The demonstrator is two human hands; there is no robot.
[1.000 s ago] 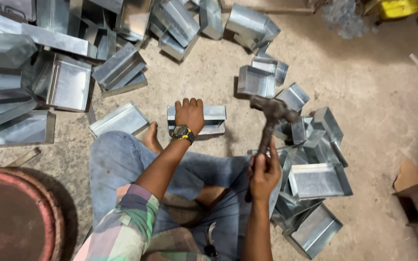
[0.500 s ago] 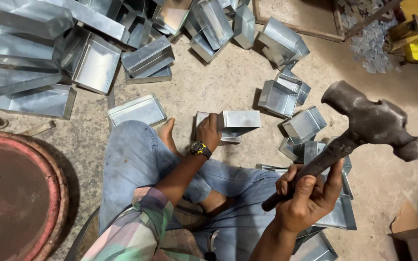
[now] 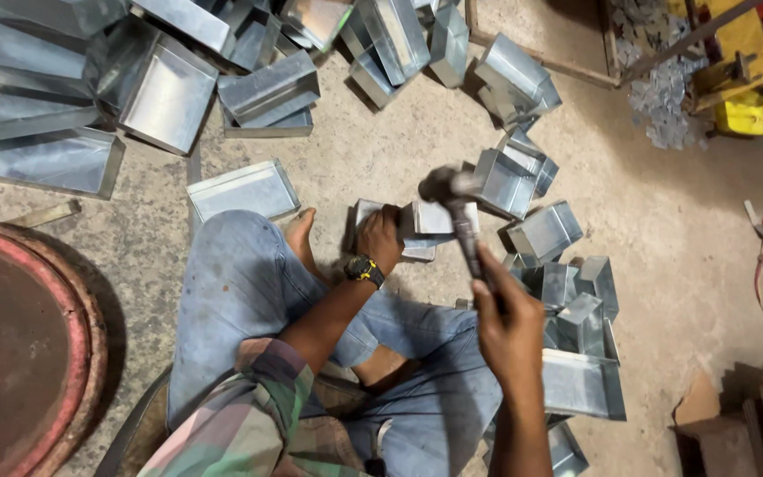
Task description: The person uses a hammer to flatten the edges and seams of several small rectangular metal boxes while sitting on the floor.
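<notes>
My left hand (image 3: pixel 381 237) pressed flat on small sheet-metal tray (image 3: pixel 417 225) on concrete floor (image 3: pixel 664 256), before my crossed legs. Right hand (image 3: pixel 507 322) clenched round hammer (image 3: pixel 457 199), head blurred just above tray. Best: fingers clear of strike line, short square blows on edge.

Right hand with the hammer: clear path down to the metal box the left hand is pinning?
Probably yes. The right hand holds the hammer with its head over the metal box. The left hand presses the box's left part, beside the hammer head, so the right end looks open.
</notes>
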